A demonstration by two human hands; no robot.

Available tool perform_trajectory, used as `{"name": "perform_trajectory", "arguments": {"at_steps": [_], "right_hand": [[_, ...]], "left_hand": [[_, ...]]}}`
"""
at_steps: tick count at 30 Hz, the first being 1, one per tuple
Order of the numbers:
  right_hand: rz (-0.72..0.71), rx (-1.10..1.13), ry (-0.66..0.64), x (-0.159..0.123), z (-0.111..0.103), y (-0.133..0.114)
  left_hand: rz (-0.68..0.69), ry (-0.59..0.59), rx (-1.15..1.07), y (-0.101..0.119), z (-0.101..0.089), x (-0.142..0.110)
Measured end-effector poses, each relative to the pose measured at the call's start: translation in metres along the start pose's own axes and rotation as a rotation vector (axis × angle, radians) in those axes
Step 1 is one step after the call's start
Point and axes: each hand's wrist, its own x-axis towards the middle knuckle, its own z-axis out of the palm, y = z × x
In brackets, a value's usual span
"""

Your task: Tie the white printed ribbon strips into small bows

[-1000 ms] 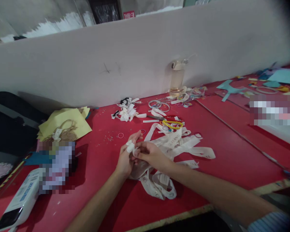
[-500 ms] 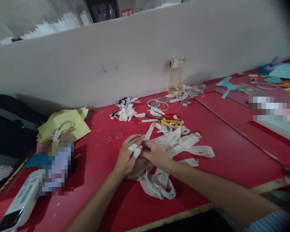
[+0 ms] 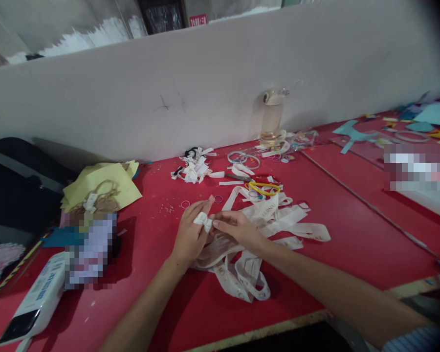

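Note:
My left hand (image 3: pixel 189 235) and my right hand (image 3: pixel 238 228) meet over the red table (image 3: pixel 352 230). Between their fingertips sits a small white ribbon bow (image 3: pixel 203 220), pinched on both sides. Under and to the right of my hands lies a tangle of white printed ribbon strips (image 3: pixel 264 220), some looping toward the table's front edge. A pile of finished small white bows (image 3: pixel 193 169) lies farther back. Two small elastic rings (image 3: pixel 185 204) rest just beyond my fingers.
A yellow ring and scissors (image 3: pixel 262 186) lie behind the ribbon. A clear bottle (image 3: pixel 272 117) stands against the white partition. Yellow paper with twine (image 3: pixel 99 188) and a white device (image 3: pixel 36 305) are at the left. Blue paper scraps (image 3: pixel 352 131) lie at the right.
The bow has been turned and shifted slightly between my fingers. My hands have stayed in about the same spot over the ribbon; the view shifted a little.

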Motion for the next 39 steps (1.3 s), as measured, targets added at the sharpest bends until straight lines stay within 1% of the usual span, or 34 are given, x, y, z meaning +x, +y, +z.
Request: {"name": "perform_trajectory", "arguments": {"at_steps": [2,5,9,12,15,18,25,27,28,31,36,38,39], "right_hand": [[-0.017,-0.05,-0.024,0.0,0.0,0.0],[-0.012,-0.107,-0.048,0.001,-0.002,0.002],[-0.011,-0.183,-0.012,0.003,-0.005,0.003],[-0.012,-0.2,0.008,0.002,-0.006,0.003],[-0.011,-0.197,0.012,0.001,-0.005,0.002],[-0.009,-0.155,0.022,0.0,-0.002,0.002],[0.04,-0.007,0.067,0.003,-0.005,0.001],[0.033,-0.008,0.075,0.003,-0.007,0.0],[0.029,-0.011,0.071,0.003,-0.007,0.0],[0.031,-0.02,0.056,0.002,-0.007,-0.001],[0.002,-0.04,0.047,0.002,-0.006,-0.001],[0.0,-0.057,0.048,0.002,-0.007,0.0],[-0.002,-0.067,0.051,0.002,-0.007,0.0]], "left_hand": [[-0.043,-0.011,-0.086,0.002,0.001,0.0],[-0.155,-0.031,-0.242,0.005,0.004,0.001],[-0.293,-0.054,-0.409,0.005,0.01,0.001],[-0.37,-0.057,-0.496,0.005,0.012,0.002],[-0.402,-0.062,-0.533,0.006,0.012,0.003],[-0.427,-0.094,-0.578,0.007,0.011,0.004],[-0.488,-0.182,-0.663,0.013,0.001,0.007],[-0.473,-0.184,-0.631,0.013,0.0,0.007],[-0.476,-0.165,-0.599,0.012,0.001,0.006],[-0.485,-0.145,-0.446,0.008,0.003,0.004],[-0.364,-0.147,-0.109,0.008,-0.003,0.003],[-0.344,-0.134,-0.083,0.01,-0.005,0.004],[-0.359,-0.126,-0.108,0.011,-0.005,0.004]]}}
